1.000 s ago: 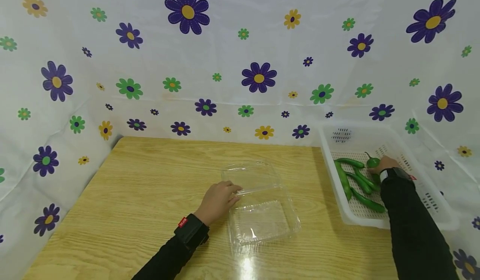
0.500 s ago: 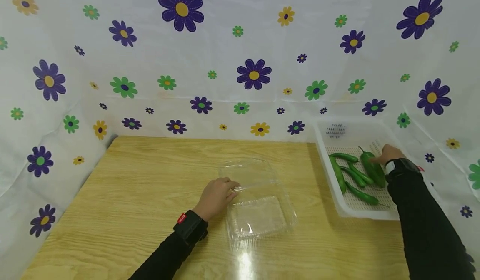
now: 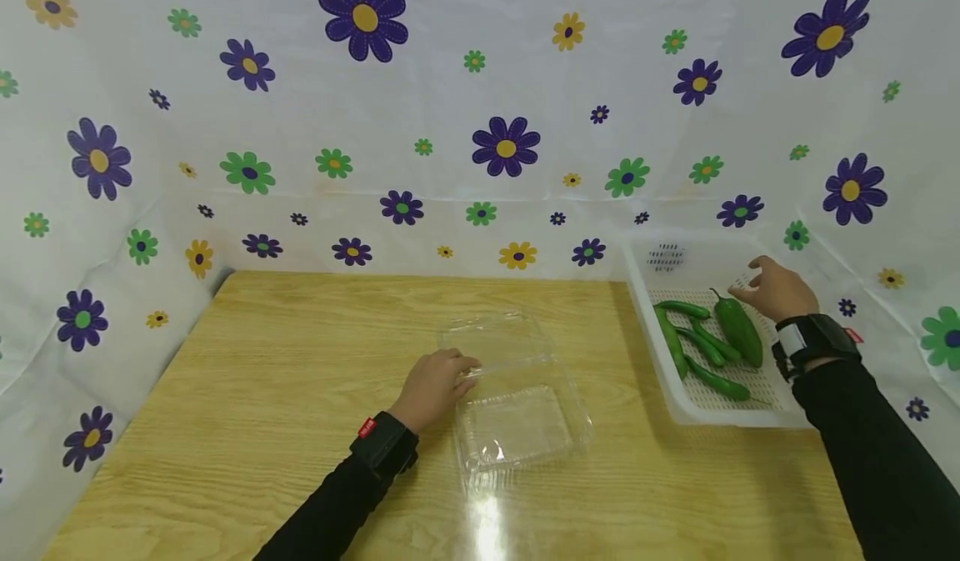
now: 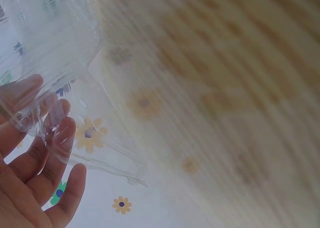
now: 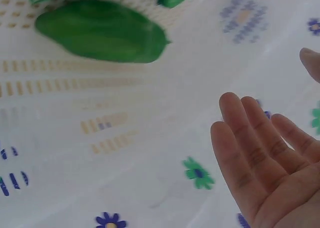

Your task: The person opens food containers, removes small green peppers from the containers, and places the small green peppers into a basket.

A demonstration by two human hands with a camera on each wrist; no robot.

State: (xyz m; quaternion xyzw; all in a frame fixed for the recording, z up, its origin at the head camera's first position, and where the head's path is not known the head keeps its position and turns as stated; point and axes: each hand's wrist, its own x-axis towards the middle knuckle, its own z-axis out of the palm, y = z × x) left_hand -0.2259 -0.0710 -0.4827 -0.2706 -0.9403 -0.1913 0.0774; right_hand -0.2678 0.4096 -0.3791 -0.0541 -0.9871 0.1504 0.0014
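Observation:
A clear plastic clamshell box (image 3: 517, 428) lies open on the table, its lid folded back toward the wall. My left hand (image 3: 431, 390) grips the box's left edge near the hinge; in the left wrist view the fingers (image 4: 57, 138) curl at the clear plastic. My right hand (image 3: 780, 293) hovers over the right side of a white basket (image 3: 678, 403) with nothing in it, and its fingers (image 5: 235, 158) are spread apart from the thumb. Below it a large green pepper (image 3: 738, 332) lies in the basket, beside several slim green chillies (image 3: 716, 379).
The wooden table (image 3: 300, 336) carries the box in the middle and the basket at the right. A white flowered cloth (image 3: 420, 86) hangs behind and along both sides. The basket's walls stand up around the peppers.
My right hand has let go of the large green pepper, which now lies flat in the basket, and has lifted away from it. My left hand stays on the box.

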